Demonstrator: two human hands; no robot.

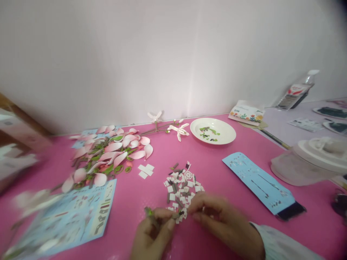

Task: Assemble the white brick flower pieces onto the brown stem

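Note:
My left hand (pixel 154 240) is closed around a thin brown-green stem piece (pixel 149 212), whose green end sticks out above the fingers. Its other end points toward my right hand and has a dark bit near the tip. My right hand (pixel 227 224) is curled, thumb and index finger close together, at the lower right of the brick pile. What it holds, if anything, is too small to make out. Just beyond both hands lies a loose pile of small white and brown bricks (pixel 187 186). Several flat white tiles (pixel 145 171) sit left of the pile.
Pink-white petals (pixel 114 146) with green and brown parts are heaped at left, near a blue instruction sheet (pixel 92 213). White flower assemblies (pixel 179 131) and a white plate (pixel 230 135) stand by the wall. Right are a folded blue leaflet (pixel 260 184), lidded tub (pixel 295 169) and bottle (pixel 295 94).

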